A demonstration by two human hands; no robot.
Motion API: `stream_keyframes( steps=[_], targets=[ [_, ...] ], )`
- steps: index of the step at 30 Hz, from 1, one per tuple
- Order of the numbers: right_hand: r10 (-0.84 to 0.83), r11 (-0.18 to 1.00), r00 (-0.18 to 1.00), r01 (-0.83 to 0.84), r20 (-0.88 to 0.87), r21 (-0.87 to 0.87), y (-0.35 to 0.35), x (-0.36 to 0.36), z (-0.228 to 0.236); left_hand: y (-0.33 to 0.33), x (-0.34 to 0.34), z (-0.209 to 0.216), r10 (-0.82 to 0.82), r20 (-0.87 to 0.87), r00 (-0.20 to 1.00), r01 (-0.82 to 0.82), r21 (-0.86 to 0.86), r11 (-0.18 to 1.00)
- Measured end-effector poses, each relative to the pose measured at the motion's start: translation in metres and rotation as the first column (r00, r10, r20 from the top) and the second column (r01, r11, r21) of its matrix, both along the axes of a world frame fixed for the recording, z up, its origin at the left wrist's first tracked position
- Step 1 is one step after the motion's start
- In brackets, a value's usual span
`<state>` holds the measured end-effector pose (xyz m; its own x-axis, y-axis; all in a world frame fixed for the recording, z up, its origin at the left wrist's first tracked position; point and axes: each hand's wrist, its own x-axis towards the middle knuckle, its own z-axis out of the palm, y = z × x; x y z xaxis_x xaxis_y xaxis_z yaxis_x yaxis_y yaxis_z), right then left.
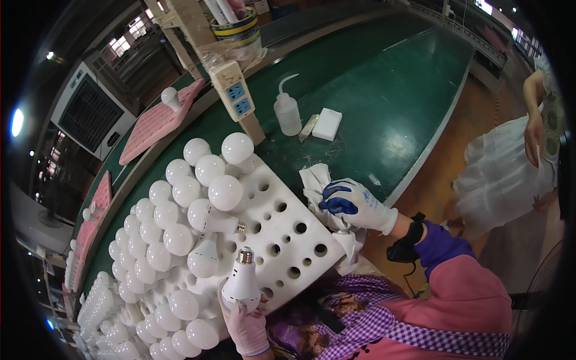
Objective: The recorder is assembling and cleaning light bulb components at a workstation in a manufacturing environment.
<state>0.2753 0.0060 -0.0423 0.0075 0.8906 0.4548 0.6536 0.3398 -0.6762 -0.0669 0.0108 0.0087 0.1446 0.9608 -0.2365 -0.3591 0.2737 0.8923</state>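
Observation:
My left hand [247, 329], in a pale pinkish glove, is closed round the rounded end of a white light bulb [242, 283], its metal screw base pointing up. It is over the near edge of a thick white foam tray [303, 245] with round holes. Several bulbs [225, 192] stand in the tray, domes up; one bulb [207, 217] lies tilted, its screw base to the right. Beyond the tray's right edge, my right hand [354, 205], in a white glove with blue-coated fingers, has its fingers curled on a crumpled white cloth [314, 179].
A squeeze bottle [288, 115] and a small white box [327, 124] stand on the green table [384, 90]. A socket post [234, 96] rises behind the tray. Pink trays [159, 123] lie at the far left. Another person's hand [533, 141] touches a translucent white sheet [501, 174] at right.

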Motion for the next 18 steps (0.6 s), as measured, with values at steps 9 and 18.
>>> stream_keyframes(
  steps=[9, 18],
  targets=[
    [-0.227, 0.941, 0.687, 0.337, -0.69, 0.027, -0.02, 0.05, 0.07, 0.003, 0.007, -0.005, 0.015, 0.013, 1.0, -0.015, 0.017, 1.0],
    [-0.603, 0.796, 0.685, 0.548, 0.409, 0.257, 0.007, 0.062, 0.063, 0.001, 0.013, -0.002, 0.059, -0.019, 0.998, -0.059, 0.003, 0.998]
  ],
)
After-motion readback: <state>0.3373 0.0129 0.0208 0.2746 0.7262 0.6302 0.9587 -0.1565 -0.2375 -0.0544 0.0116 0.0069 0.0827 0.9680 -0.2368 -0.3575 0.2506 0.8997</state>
